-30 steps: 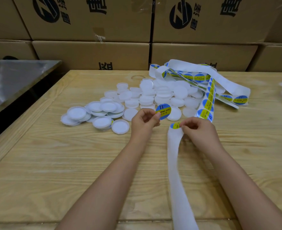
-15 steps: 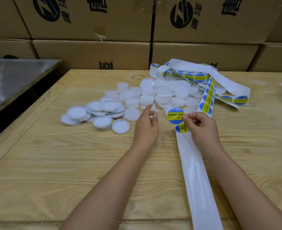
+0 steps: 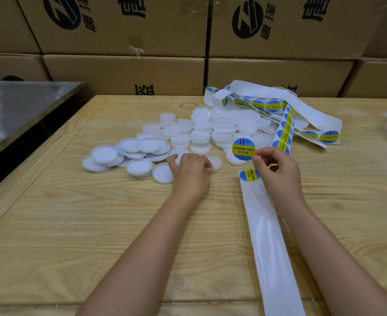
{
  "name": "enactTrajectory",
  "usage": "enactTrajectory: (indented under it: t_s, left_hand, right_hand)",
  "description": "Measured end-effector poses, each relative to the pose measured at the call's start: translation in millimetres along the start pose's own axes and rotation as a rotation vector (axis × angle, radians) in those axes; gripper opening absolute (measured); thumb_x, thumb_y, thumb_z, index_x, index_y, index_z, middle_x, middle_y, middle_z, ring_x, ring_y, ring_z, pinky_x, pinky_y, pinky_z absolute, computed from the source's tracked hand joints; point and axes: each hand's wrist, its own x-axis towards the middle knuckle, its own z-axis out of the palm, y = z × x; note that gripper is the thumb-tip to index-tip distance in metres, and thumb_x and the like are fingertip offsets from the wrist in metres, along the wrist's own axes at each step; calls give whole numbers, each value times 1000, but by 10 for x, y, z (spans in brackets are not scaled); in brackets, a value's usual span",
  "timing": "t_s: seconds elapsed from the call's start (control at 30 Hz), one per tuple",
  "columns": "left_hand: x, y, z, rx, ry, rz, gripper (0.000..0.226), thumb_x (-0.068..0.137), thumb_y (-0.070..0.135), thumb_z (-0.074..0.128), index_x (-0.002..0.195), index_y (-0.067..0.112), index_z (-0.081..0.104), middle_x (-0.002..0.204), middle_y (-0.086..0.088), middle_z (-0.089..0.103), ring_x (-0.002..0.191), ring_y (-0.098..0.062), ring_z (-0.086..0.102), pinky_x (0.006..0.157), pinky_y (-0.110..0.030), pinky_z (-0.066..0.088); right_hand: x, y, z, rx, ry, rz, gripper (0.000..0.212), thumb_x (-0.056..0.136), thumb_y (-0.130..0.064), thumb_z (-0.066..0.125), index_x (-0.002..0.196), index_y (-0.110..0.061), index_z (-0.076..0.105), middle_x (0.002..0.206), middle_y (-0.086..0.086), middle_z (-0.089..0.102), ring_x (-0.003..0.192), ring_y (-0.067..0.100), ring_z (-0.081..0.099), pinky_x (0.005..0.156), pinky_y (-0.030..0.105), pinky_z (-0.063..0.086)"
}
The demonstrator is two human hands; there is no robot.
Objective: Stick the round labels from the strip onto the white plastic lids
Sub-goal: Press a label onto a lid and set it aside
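Label [image 3: 243,149], round, blue and yellow, printed "SOLDERING PASTE": one, peeled free. A second ago it is in the left hand; now the right hand [image 3: 276,169] pinches its right edge between thumb and forefinger, other fingers curled in.

Left hand [image 3: 191,173]: one. It has let the label go and moved down onto the lids to the left of the pinch, fingers curled over a single lid [image 3: 216,163] whose edge shows past the fingertips.

Strip [image 3: 267,236]: one. Its bare backing, twisted a second ago, now lies flat on the wooden table [image 3: 74,224], running from under the pinch toward the near edge. One next label [image 3: 249,175] sits on it just below the pinch. Beyond the pinch the strip rises in loops carrying more labels, too overlapped to count.

Lids, white plastic: one heap [image 3: 201,133] up and left of the pinch, too many and too stacked for an exact count. The labelled disc is held just above a lid at the heap's near edge.

Cardboard cartons [image 3: 124,74]: two tiers behind the table.

Metal table [image 3: 17,106]: one, far left of both hands.
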Motion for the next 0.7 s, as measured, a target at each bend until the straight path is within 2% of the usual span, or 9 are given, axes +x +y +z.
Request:
enactTrajectory:
  t_s: [0.07,0.1,0.2,0.27,0.33,0.4,0.5,0.6,0.7]
  left_hand:
    - [10,-20,-73,-170,-45,59,10,91,19,52,87,23,61,90,12,62,100,-10,51,105,-32,10]
    - [12,-24,-117,-302,-82,64,11,91,18,54,85,24,60,89,14,62,98,-9,54,103,-30,20]
    - [14,-2,-230,-659,-193,-4,19,88,15,60,76,29,61,81,16,64,86,-2,59,80,-19,40]
    - [15,31,-263,-775,-234,-10,20,88,12,61,76,28,64,79,15,66,79,-1,60,75,-18,45]
    - [26,69,-279,-882,-246,-15,21,89,10,60,77,26,66,80,11,67,81,-4,61,78,-25,49]
    - [35,98,-283,-997,-240,-60,18,91,13,59,80,24,69,83,8,69,85,-8,63,81,-32,53]
    - [32,79,-274,-1264,-329,-185,19,95,20,51,93,18,70,93,3,70,89,-14,67,75,-29,56]
    - [12,8,-241,-1393,-423,-237,22,96,15,48,101,10,68,98,-9,71,93,-25,68,82,-34,56]
    - [-1,3,-212,-1405,-381,-272,17,93,12,53,99,5,67,94,-13,71,90,-26,69,76,-32,57]
  right_hand:
    - [-20,-15,18,-51,-43,-66,25,86,-7,63,87,-32,59,78,-8,58,72,6,50,63,15,38]
    - [-32,-20,29,-75,-77,-92,26,85,-5,63,93,-30,60,82,-9,60,77,6,53,64,14,39]
    - [-67,-16,55,-156,-200,-161,37,83,-5,65,113,-25,57,97,-9,66,90,5,57,75,11,40]
    - [-76,-13,75,-193,-260,-176,43,82,-8,67,119,-27,54,98,-13,66,86,3,55,75,8,39]
    - [-82,-16,89,-193,-273,-159,42,82,-11,68,117,-30,55,89,-17,66,75,1,54,69,8,40]
    - [-87,-27,90,-136,-259,-127,40,82,-10,68,112,-33,55,80,-17,66,67,1,55,65,9,42]
    - [-70,-50,74,19,-221,-33,43,81,-5,69,105,-38,54,72,-14,67,68,2,62,69,15,49]
    - [-30,-38,62,179,-200,80,42,82,0,67,109,-28,55,69,-14,70,69,6,65,72,24,53]
    - [-32,-16,66,229,-208,139,44,81,2,67,118,-17,53,69,-11,71,68,7,66,71,23,53]
